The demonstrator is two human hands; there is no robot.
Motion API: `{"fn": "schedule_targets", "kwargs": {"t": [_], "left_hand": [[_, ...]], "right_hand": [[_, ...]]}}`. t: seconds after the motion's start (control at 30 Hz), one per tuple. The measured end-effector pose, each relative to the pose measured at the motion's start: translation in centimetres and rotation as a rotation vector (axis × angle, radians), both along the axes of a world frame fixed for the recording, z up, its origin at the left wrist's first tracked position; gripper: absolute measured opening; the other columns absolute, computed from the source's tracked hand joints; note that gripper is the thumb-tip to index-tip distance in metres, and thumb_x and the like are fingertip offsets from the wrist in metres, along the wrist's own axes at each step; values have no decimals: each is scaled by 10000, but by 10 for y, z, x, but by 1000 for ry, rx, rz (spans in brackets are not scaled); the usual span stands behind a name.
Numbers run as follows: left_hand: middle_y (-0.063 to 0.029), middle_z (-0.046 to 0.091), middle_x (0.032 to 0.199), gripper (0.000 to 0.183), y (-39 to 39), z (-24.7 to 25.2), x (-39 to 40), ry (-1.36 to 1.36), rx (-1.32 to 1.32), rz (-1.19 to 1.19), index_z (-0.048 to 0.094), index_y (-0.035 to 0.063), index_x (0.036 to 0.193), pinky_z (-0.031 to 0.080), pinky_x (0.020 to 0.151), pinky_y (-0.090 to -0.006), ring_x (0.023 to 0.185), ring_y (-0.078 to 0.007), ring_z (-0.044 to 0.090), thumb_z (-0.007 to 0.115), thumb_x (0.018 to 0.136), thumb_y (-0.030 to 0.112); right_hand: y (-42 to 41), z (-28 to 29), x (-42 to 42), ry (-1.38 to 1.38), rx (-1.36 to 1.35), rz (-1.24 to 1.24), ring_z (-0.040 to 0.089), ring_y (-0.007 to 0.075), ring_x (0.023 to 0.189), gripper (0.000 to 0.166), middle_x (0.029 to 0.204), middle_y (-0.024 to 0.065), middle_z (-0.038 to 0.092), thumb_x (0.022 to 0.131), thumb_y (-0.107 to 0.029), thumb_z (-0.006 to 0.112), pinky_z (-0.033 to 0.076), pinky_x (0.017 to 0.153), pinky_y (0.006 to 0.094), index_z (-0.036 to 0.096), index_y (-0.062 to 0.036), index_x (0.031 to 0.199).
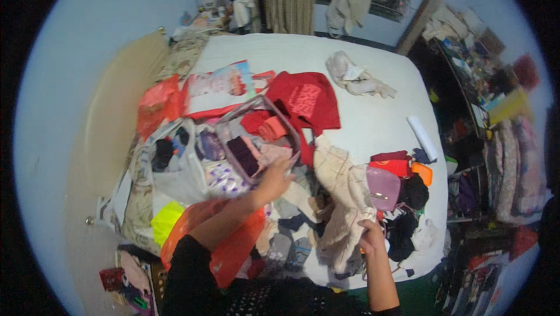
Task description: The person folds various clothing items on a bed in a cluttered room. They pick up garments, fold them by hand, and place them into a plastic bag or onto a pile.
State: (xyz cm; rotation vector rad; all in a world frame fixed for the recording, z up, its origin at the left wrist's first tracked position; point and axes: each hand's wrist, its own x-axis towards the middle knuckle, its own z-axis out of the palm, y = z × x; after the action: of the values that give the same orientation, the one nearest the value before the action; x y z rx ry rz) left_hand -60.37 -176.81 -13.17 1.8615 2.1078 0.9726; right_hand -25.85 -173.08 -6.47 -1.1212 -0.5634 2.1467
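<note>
My right hand [372, 238] grips the lower edge of a cream cloth with thin lines [343, 198], which drapes across the pile in front of me. My left hand [276, 179] is at the near right corner of a grey-rimmed fabric storage box [256, 179]. Its fingers look apart, though blur hides whether they touch the box or the cloth in it. Inside the box lie folded items: a dark one [243, 155], a pale pink one [275, 154] and a red one [274, 129]. Several loose socks and small cloths [280, 246] spread over the bed between my arms.
A white bag of clothes [179, 182] and an orange plastic bag [232, 241] are on the left. Beyond the box lie a red bag [313, 97] and a printed bag [218, 91]. A mauve pouch [383, 189] and a white roll [421, 138] lie right, near crowded shelves [463, 93].
</note>
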Motion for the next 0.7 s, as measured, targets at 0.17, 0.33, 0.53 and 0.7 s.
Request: {"fn": "schedule_targets", "kwargs": {"t": [0.17,0.33,0.53,0.7], "left_hand": [[-56,591,1161,514,-61,35,75,-1131,-545,-56,559,53,1223,439,944,-333,1067,-175,550,602,924,467],[-77,413,1452,848,-107,57,121,-1910,-502,-262,367,98,1447,298,1102,-385,1316,-239,394,521,856,686],[-99,606,1202,721,-156,96,133,-1881,-596,-283,573,102,1260,449,944,-351,1086,-198,577,521,851,694],[-9,680,992,410,-198,91,140,-1578,-693,-310,669,86,1099,514,695,-263,796,-104,642,670,880,433]], "right_hand": [[-48,56,-15,141,153,-30,559,325,1159,752,1285,167,542,661,15,630,457,990,463,390,14,1374],[-133,114,33,16,637,143,418,366,1308,1020,1428,238,391,676,-419,741,364,1075,484,270,78,1432],[-218,57,33,162,159,269,437,351,1295,1037,1447,203,405,760,-765,540,332,1087,499,373,22,1414],[-283,74,-35,49,46,-79,563,330,1159,577,1285,195,556,875,-302,628,454,989,475,466,22,1326]]}}
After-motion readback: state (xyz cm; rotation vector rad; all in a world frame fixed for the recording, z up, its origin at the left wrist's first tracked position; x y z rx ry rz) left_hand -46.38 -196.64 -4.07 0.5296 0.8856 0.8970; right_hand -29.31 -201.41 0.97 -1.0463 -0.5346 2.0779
